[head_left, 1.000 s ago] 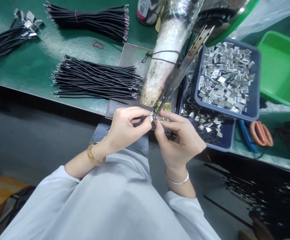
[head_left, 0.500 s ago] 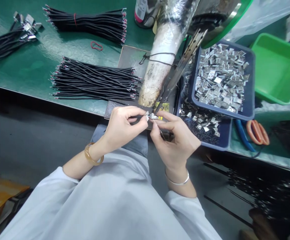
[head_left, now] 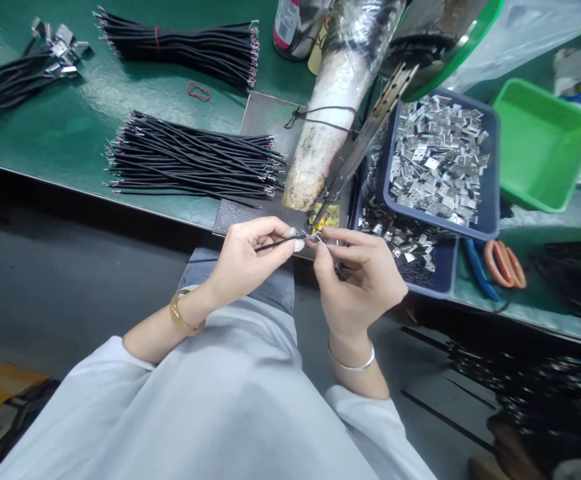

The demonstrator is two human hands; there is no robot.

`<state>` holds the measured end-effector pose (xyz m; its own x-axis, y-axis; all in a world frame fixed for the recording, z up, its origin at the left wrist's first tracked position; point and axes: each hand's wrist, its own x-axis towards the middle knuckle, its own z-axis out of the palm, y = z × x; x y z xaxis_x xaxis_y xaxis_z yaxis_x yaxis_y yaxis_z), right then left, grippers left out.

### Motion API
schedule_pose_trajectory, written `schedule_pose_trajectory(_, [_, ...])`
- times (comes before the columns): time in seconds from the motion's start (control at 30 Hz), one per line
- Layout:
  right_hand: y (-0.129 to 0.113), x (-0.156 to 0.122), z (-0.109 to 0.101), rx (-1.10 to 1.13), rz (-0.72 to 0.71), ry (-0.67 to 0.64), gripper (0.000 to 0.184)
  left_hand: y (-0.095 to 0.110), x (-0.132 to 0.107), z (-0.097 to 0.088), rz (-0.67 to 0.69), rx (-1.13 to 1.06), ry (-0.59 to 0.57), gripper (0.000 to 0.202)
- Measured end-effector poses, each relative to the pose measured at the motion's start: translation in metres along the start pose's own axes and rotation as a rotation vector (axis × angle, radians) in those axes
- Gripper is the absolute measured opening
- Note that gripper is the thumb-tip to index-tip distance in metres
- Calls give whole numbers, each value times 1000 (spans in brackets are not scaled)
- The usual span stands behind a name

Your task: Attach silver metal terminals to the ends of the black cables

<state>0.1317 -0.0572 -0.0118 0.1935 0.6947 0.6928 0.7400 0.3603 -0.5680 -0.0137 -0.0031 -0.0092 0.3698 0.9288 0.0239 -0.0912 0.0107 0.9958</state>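
Note:
My left hand (head_left: 247,257) pinches a thin black wire (head_left: 275,243) by its stripped end, just in front of the bench edge. My right hand (head_left: 360,277) is closed in a pinch facing it, holding a small metal terminal (head_left: 316,235) against the wire tip. Both hands meet below a white wrapped machine column (head_left: 327,120) and a perforated metal strip (head_left: 370,127) that runs down to a yellow-marked die (head_left: 326,215). A loose pile of black wires (head_left: 195,160) lies on the green bench left of the column.
A blue tray of metal terminals (head_left: 490,167) stands right of the column, with a green bin (head_left: 540,143) beyond. Orange-handled scissors (head_left: 503,263) lie by the tray. A banded wire bundle (head_left: 185,43), a red rubber band (head_left: 197,90) and finished wires with clips (head_left: 25,70) lie further back.
Both hands stayed pinched together at the die; the black wire now shows more plainly in my left fingers. The view shifted slightly.

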Motion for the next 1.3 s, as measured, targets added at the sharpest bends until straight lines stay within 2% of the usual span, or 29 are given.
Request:
schedule_pose_trajectory(0.07, [-2,0,-1,152,174,-60,13,-1,-1,-1,-9,-43,-26,12])
schedule_pose_trajectory(0.13, [-3,0,-1,226,253,-97,12,-3,-2,-1,-14,-45,-24,13])
schedule_pose_trajectory(0.23, [-4,1,-1,200,218,-89,10,-4,-3,0,-11,-28,23,14])
schedule_pose_trajectory(0.4, [-2,0,3,83,69,-25,14,-2,-1,3,38,21,71,11])
schedule_pose_trajectory(0.53, [1,-1,5,95,76,-31,14,0,2,5,67,78,94,11])
schedule_pose_trajectory(0.67, [4,2,8,79,80,-20,12,1,3,6,77,157,96,12])
schedule_pose_trajectory(0.87, [1,7,7,10,-8,39,15,5,5,7,124,159,92,14])
schedule_pose_trajectory(1.1, [2,1,6,-47,-94,0,19,1,3,7,93,123,79,11])
schedule_pose_trajectory(1.2, [0,0,-4,-46,-58,-68,18,1,1,9,57,97,60,9])
schedule_pose_trajectory(1.3, [-3,-7,-30,-14,63,-171,14,1,-3,10,-1,35,15,8])
